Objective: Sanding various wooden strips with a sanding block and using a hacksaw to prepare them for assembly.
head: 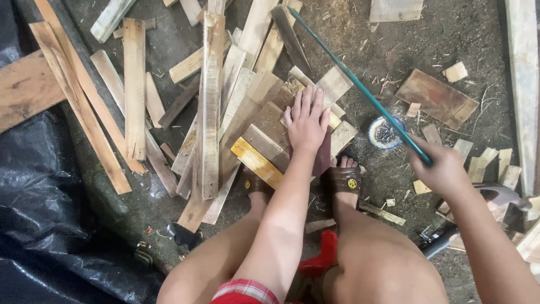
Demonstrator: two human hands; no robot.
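My left hand [305,121] lies flat, fingers spread, on a pile of short wooden slats [264,115] in front of my feet. My right hand [441,168] is closed round the near end of a long thin green rod [360,84] that slants up and left over the pile. Directly under the left hand lie a pale plank [333,84] and a darker board [269,147]; a yellow-painted piece [256,163] sits just left of my wrist.
Long planks [134,84] lie scattered at left beside a black plastic sheet [34,186]. A small round dish of nails [385,134] sits near the rod. A hammer [500,197] rests at right. My sandalled feet [344,179] stand on dirt ground.
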